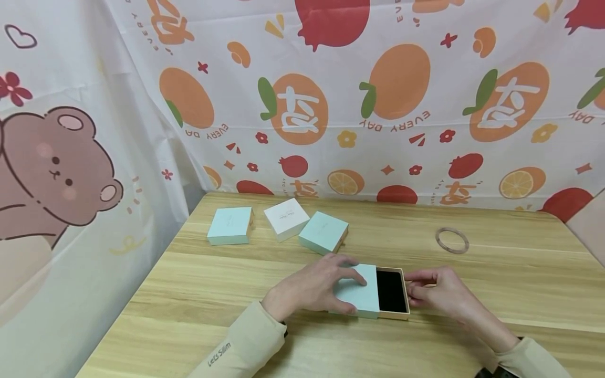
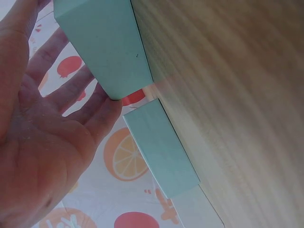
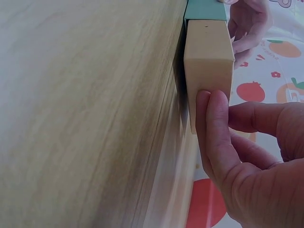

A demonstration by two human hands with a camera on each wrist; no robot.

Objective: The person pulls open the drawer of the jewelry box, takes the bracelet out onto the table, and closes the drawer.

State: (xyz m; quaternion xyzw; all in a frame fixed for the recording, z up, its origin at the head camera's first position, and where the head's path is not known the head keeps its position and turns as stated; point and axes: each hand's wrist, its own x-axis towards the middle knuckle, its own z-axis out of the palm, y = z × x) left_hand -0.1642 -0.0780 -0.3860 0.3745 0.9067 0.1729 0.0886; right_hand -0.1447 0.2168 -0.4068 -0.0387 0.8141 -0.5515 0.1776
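Observation:
A mint-green drawer box (image 1: 361,294) lies on the table with its drawer (image 1: 392,291) partly out to the right. Black lining shows inside the drawer. My left hand (image 1: 319,286) grips the mint sleeve, thumb at the near edge and one finger across the top. The left wrist view shows its other fingers around the sleeve (image 2: 102,47). At the drawer's outer end is my right hand (image 1: 439,291), holding it by the fingertips. In the right wrist view, two fingertips (image 3: 211,102) lie against the tan end face (image 3: 209,71). Any pull tab there is hidden by the fingers.
Behind the left hand stand a mint box (image 1: 230,224), a white box (image 1: 286,218) and another mint box (image 1: 323,231). A pale, translucent-looking ring (image 1: 452,240), like a bangle, lies at the back right. A fruit-printed cloth (image 1: 340,157) hangs behind the wooden table (image 1: 189,294).

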